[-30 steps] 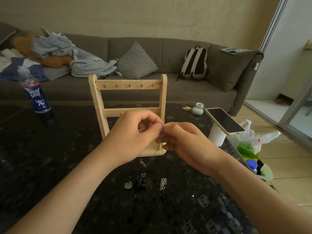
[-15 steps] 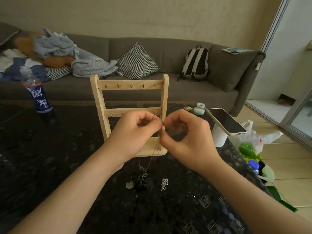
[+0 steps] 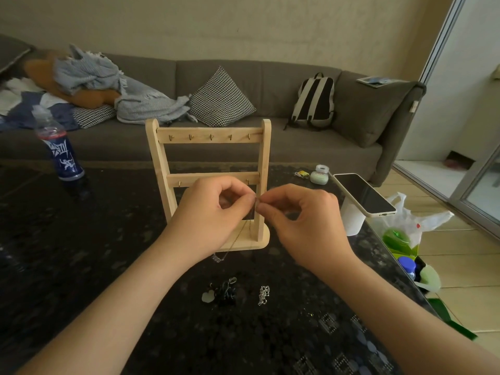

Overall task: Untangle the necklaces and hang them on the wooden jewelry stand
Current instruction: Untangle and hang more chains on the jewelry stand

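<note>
I hold the thin, fine-linked metal necklace (image 3: 237, 236) up in front of the pale wooden jewelry stand (image 3: 208, 138). My left hand (image 3: 213, 215) and right hand (image 3: 305, 220) each pinch it between thumb and forefinger. The two pinches almost touch, level with the stand's lower crossbar. My other fingers are loosely curled and hold nothing. From the pinch the chain hangs down across the stand's base, and its small pendant swings just above the dark speckled stone table (image 3: 81, 266).

I judge I am at the fiddly part of this piece, working at the clasp or a last snag at the top of the chain. The links are too fine for me to tell which. This one hangs free of the others, so it looks separated. Nothing is on the small brass hooks (image 3: 211, 137) of the upper crossbar yet.

Nearer to me on the table, a black tangled piece with a pale green pendant (image 3: 224, 292) and a short silver chain (image 3: 263, 295) lie apart from each other and wait their turn.

Next I expect to lift the chain to one of the top hooks, since it looks too long for the lower bar. That calls for a steady, light pinch, a loop held open wide enough to slip over so small a hook, and care not to knock the light stand.
</note>
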